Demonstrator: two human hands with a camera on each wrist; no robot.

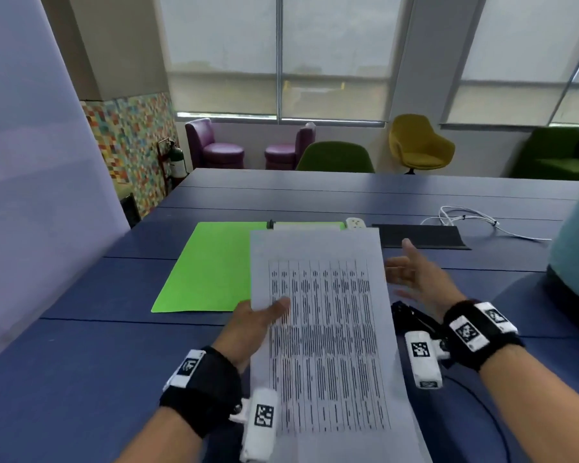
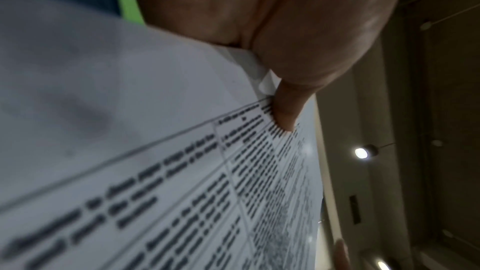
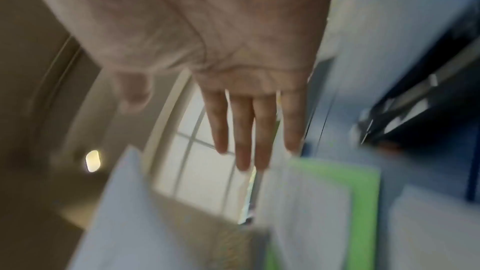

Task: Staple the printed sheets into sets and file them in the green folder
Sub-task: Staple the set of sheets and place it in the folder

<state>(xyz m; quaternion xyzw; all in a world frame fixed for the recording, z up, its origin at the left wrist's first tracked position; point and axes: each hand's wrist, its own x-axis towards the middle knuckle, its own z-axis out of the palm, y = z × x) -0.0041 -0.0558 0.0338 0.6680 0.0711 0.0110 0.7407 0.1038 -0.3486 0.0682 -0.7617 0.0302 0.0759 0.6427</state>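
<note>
**Printed sheets held up over the folder**

Left hand (image 1: 254,324) pinching the printed sheets (image 1: 325,332) at their left edge, thumb on top across the table of text, sheets lifted off the table (image 1: 91,355) and tilted toward the camera. From the left wrist view, thumb (image 2: 285,108) pressed on the printed face, more than one sheet edge showing beside it. Right hand (image 1: 415,279) just beside the right edge of the sheets, spread wide, fingers (image 3: 241,130) straight and apart, holding nothing, not touching the paper as far as can be seen.

Green folder (image 1: 211,265) flat on the table, behind and left of the sheets, partly covered by them. Black stapler (image 1: 411,317) on the table below the right hand, near the right wrist. Further back, a white cable (image 1: 465,220) and a dark strip (image 1: 422,236) set in the tabletop. Right wrist view blurred; green and white shapes only.
</note>
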